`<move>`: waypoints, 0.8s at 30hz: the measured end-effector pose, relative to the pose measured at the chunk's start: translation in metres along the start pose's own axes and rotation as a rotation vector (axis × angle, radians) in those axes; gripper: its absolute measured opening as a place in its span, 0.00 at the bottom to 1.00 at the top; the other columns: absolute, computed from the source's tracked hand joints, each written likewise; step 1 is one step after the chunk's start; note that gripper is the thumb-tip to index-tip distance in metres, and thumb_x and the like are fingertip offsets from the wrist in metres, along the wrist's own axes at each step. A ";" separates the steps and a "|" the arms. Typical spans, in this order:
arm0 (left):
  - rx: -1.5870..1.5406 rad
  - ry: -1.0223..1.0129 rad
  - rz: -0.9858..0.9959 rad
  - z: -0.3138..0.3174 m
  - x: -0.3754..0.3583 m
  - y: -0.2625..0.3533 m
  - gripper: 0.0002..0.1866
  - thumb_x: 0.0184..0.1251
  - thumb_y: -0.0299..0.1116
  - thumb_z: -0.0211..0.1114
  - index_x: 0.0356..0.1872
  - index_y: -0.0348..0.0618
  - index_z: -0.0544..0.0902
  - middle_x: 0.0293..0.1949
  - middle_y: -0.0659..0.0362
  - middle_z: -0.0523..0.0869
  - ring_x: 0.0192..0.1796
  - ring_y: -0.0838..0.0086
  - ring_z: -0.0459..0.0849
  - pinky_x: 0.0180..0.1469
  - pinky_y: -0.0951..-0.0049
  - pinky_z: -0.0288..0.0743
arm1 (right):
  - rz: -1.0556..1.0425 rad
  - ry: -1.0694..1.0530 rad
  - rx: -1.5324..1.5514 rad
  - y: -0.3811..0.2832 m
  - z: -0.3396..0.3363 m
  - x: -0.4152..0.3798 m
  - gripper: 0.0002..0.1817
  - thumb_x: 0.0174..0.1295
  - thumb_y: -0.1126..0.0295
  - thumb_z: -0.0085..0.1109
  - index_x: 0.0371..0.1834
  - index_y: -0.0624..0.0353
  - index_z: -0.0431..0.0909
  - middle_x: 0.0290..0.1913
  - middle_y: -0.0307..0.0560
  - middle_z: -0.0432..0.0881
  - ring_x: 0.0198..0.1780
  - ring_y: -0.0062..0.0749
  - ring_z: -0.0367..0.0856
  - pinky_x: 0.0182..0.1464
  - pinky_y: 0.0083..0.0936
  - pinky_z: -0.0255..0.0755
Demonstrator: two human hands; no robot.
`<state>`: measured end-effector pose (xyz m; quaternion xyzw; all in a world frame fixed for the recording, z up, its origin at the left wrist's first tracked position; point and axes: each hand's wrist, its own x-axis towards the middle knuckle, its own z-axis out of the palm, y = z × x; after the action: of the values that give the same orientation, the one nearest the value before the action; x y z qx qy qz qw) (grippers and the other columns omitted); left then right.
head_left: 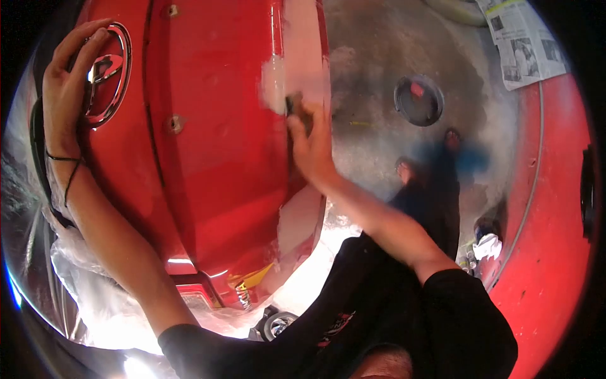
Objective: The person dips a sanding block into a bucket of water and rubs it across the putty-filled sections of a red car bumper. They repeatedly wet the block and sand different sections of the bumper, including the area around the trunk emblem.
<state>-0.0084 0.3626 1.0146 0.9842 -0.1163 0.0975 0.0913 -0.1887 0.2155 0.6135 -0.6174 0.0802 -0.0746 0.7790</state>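
Note:
My left hand [66, 82] lies with fingers stretched out over the chrome oval emblem [129, 69] on a red car body panel [214, 145]. A black cord circles that wrist. At the panel's right edge, my right hand [312, 139], slightly blurred, is closed on a small dark block [294, 104]. The block touches the panel beside a whitish smeared patch [273, 85]. Above this lies a pale filler strip [304, 44], and a second pale patch [300, 218] is lower along the same edge. Most of the block is hidden by my fingers.
A round black basin [399, 101] with a red item in it sits on the grey floor near my feet. Newspaper [524, 54] hangs over another red panel [555, 189] at right. Clear plastic sheeting [95, 297] is at lower left, near a round lamp-like object [281, 325].

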 end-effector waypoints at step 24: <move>-0.053 -0.048 -0.006 -0.006 0.004 -0.005 0.16 0.84 0.36 0.73 0.63 0.41 0.94 0.59 0.61 0.94 0.60 0.79 0.90 0.60 0.77 0.82 | -0.067 -0.050 -0.134 0.053 -0.024 0.001 0.21 0.77 0.68 0.68 0.68 0.66 0.79 0.68 0.62 0.80 0.70 0.56 0.81 0.74 0.46 0.74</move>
<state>-0.0041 0.3679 1.0204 0.9838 -0.1179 0.0706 0.1150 -0.1923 0.2048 0.5567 -0.6723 0.0450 -0.0796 0.7346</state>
